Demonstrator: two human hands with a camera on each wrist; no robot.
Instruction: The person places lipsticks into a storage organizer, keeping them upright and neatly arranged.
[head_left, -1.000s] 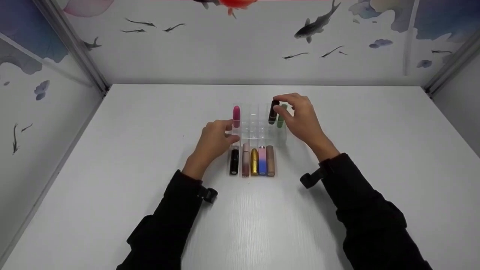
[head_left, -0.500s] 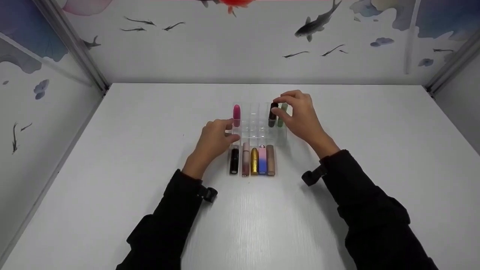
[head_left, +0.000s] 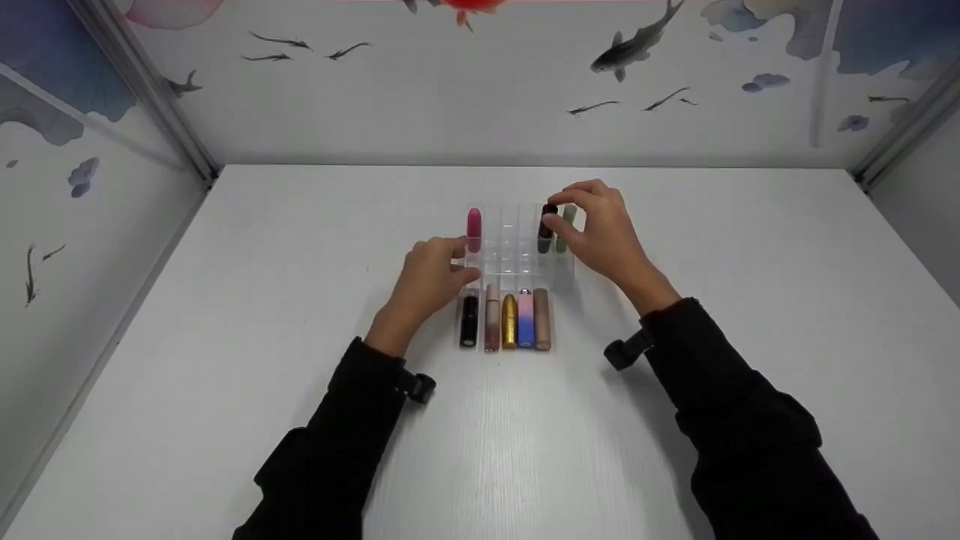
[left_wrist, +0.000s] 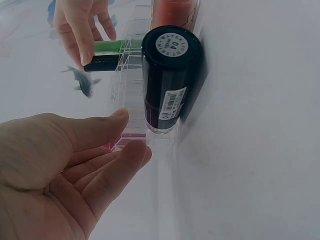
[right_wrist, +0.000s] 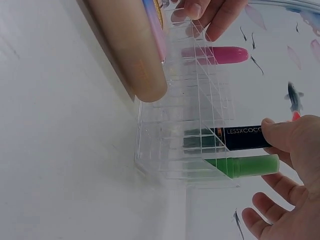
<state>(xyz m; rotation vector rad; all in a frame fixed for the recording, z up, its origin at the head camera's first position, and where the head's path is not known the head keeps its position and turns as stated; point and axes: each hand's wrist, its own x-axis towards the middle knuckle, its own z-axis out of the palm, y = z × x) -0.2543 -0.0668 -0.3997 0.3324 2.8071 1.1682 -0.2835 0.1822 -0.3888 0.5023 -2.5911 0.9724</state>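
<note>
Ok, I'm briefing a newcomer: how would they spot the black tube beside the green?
On the white table, find the clear organizer. At its back right, the right hand pinches the black cosmetic tube; dark colour and pale lettering distinguish it from the green tube.

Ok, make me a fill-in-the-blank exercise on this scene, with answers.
The right hand pinches a ____ tube.
Beside it in the clear organizer is a ____ tube.
At the back row's left end stands a ____ tube.
A ____ tube is between the mauve tube and the pink-and-blue tube.

Missing words: black; green; pink; gold.
</note>
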